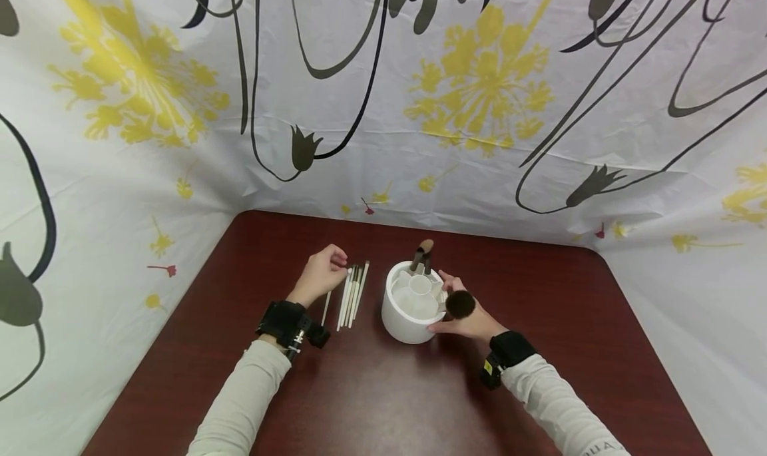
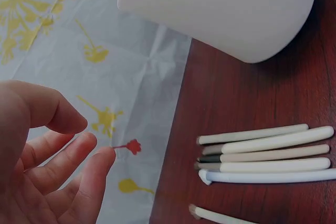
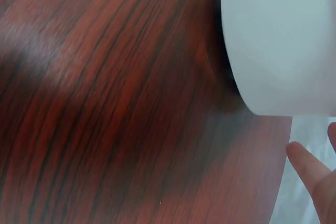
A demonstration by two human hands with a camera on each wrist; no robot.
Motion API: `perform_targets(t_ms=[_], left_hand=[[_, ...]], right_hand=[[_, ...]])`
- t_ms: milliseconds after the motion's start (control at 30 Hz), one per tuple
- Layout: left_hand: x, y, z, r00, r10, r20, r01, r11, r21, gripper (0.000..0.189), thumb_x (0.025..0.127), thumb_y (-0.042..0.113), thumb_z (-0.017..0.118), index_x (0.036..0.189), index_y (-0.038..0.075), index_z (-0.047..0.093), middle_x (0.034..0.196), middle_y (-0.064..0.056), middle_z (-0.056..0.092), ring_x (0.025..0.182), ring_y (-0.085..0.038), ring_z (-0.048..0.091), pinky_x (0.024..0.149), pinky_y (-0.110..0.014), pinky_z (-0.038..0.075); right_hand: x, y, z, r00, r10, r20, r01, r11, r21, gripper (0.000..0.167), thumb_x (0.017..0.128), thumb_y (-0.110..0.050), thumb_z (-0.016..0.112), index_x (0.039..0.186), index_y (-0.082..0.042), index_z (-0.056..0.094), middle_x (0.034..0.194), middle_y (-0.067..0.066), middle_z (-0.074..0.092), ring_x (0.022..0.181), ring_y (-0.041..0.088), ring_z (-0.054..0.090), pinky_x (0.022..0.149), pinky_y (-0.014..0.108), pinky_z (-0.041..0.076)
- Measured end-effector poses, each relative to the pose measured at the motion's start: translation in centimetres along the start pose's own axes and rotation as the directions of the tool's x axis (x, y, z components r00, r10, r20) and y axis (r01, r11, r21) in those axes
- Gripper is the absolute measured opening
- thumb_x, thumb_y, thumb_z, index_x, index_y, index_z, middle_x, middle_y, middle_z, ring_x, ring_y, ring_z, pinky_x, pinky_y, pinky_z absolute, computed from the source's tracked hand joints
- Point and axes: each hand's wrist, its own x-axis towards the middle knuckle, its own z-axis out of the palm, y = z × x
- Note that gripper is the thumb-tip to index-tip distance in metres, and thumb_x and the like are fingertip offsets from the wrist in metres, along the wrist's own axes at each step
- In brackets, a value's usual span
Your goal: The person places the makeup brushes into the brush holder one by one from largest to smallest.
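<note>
My left hand [image 1: 321,275] is over the table beside a row of slim brushes [image 1: 344,299]. In the left wrist view its fingers [image 2: 95,174] are loosely bent, with nothing between them. The brushes, mostly pale-handled, lie side by side, and one thin brush [image 1: 326,308] lies apart to their left. A white round brush holder [image 1: 407,326] with clear inner compartments stands upright right of the row. My right hand [image 1: 470,319] is spread at the holder's right side, thumb toward the front. The right wrist view shows a gap between a fingertip [image 3: 296,153] and the holder's wall.
Inside the holder stand a fluffy dark-headed brush [image 1: 460,304], leaning right, and a few brown-tipped brushes [image 1: 426,246] at the back. A dark red wooden table [image 1: 371,403] carries everything. Behind its far edge hangs a white patterned cloth [image 1: 371,196], with more cloth along both sides.
</note>
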Motion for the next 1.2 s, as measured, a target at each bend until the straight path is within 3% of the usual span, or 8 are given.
perform_targets(t_ms=[100,200,500,733,967,1200], left_hand=[[0.0,-0.3,0.0,1.0,-0.007,-0.002,0.007,1.0,0.007,0.021,0.077,0.006,0.059,0.097,0.003,0.055,0.094,-0.011,0.062,0.086,-0.024,0.061,0.076,-0.036,0.05],[0.1,-0.7,-0.1,1.0,-0.013,-0.002,0.013,1.0,0.015,0.021,0.077,0.007,0.059,0.097,0.002,0.055,0.094,-0.012,0.062,0.087,-0.024,0.06,0.077,-0.037,0.049],[0.2,-2.0,0.3,0.999,-0.046,0.015,0.046,0.998,0.036,0.021,0.078,0.008,0.059,0.098,0.001,0.056,0.094,-0.012,0.062,0.087,-0.024,0.059,0.076,-0.036,0.048],[0.1,-2.8,0.7,0.998,-0.063,0.026,0.062,0.997,0.048,0.021,0.079,0.009,0.061,0.098,0.001,0.056,0.095,-0.013,0.062,0.087,-0.025,0.058,0.075,-0.038,0.047],[0.2,-4.0,1.1,0.995,-0.091,0.045,0.087,0.992,0.091,0.021,0.079,0.011,0.06,0.098,0.002,0.056,0.096,-0.014,0.061,0.086,-0.025,0.058,0.072,-0.036,0.048],[0.1,-5.5,1.0,0.988,-0.156,0.003,0.154,0.979,0.13,0.027,0.08,0.013,0.061,0.103,0.0,0.056,0.101,-0.017,0.06,0.093,-0.03,0.057,0.076,-0.042,0.046]], right_hand=[[0.0,0.0,0.1,0.996,0.08,0.035,-0.081,0.996,0.045,0.093,0.063,-0.001,0.078,0.133,0.012,0.018,0.141,0.03,0.019,0.129,0.043,0.023,0.099,0.059,0.021],[0.3,0.2,0.1,0.992,0.111,0.067,-0.116,0.99,0.077,0.104,0.065,-0.003,0.077,0.14,0.007,0.006,0.144,0.027,0.015,0.131,0.038,0.019,0.101,0.058,0.018],[0.5,-0.3,-0.3,0.982,0.105,0.154,-0.126,0.984,0.129,0.101,0.07,0.002,0.071,0.14,0.008,-0.001,0.145,0.03,0.005,0.133,0.044,0.007,0.101,0.062,0.012],[0.8,-1.0,-0.8,0.953,0.17,0.251,-0.198,0.976,0.09,0.101,0.075,-0.002,0.067,0.141,0.004,-0.009,0.146,0.028,-0.008,0.133,0.044,-0.005,0.102,0.063,0.006],[1.0,-0.8,-0.3,0.962,0.173,0.211,-0.189,0.98,0.059,0.098,0.079,-0.014,0.066,0.14,0.009,-0.007,0.145,0.031,-0.006,0.133,0.045,-0.005,0.102,0.063,0.006],[1.4,-0.1,0.0,0.962,0.194,0.191,-0.216,0.971,0.103,0.1,0.076,-0.013,0.068,0.14,0.007,-0.006,0.146,0.029,-0.006,0.134,0.043,-0.004,0.103,0.062,0.004]])
